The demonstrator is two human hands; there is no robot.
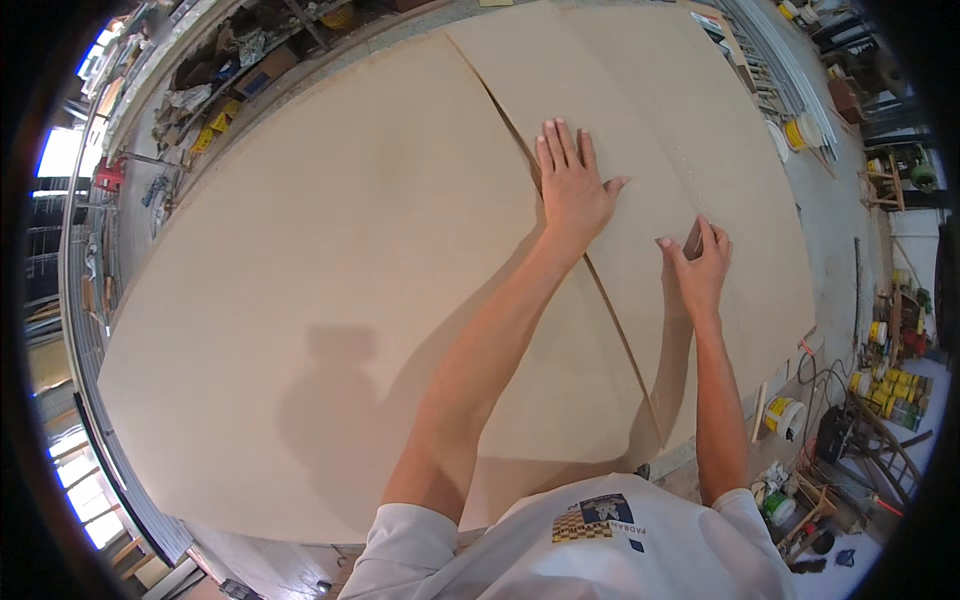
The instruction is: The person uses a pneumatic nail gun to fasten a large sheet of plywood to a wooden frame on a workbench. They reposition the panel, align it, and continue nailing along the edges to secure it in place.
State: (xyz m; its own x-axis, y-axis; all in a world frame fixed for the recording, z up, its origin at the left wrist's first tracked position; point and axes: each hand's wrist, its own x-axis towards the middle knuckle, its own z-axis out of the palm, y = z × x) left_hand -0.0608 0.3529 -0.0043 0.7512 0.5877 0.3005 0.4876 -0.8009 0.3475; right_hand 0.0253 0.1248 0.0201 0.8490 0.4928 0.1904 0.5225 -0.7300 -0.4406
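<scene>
Two large beige board sheets lie side by side in front of me, a wide left sheet (300,230) and a narrower right sheet (650,110). A dark, slanting seam (615,310) runs between them. My left hand (575,195) rests flat on the right sheet beside the seam, fingers stretched out and thumb spread. Farther right, my right hand (705,268) is over the same sheet, thumb and fingers apart and bent toward the surface. Nothing shows clearly between them. A faint line of pale specks (688,165) runs up the sheet beyond that hand.
Cluttered shelving (250,75) stands beyond the far left edge. Long metal profiles (770,60) lie at the far right. A white and yellow bucket (785,415), loose cables (830,375) and stacked yellow cans (890,395) are on the floor to the right.
</scene>
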